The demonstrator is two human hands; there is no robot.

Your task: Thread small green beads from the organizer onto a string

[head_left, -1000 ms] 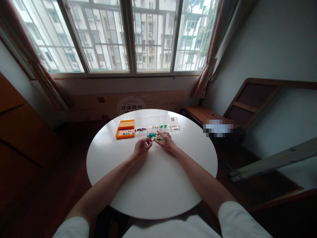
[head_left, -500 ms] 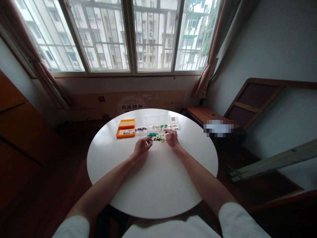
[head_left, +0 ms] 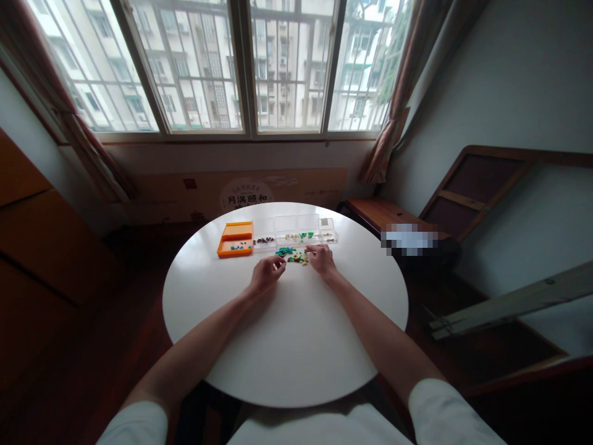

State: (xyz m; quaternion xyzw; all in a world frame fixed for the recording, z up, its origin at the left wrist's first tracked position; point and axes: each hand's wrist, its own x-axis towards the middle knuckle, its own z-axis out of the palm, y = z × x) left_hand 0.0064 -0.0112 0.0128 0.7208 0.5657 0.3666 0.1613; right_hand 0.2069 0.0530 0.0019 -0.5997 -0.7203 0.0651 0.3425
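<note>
Beads [head_left: 293,256] lay loose on the table [head_left: 287,334]; left hand [head_left: 266,272] at 7 o'clock pinched together, right hand [head_left: 322,259] at 3, grip unclear. Picking singly seemed wisest.

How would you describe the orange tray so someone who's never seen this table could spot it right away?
Start at the round white table under the window. Along its far edge runs a row of small containers; the orange tray is the leftmost, beside the clear compartment box, beyond the left hand. It is the only opaque, brightly coloured one, with a few blue-green bits inside.
</note>
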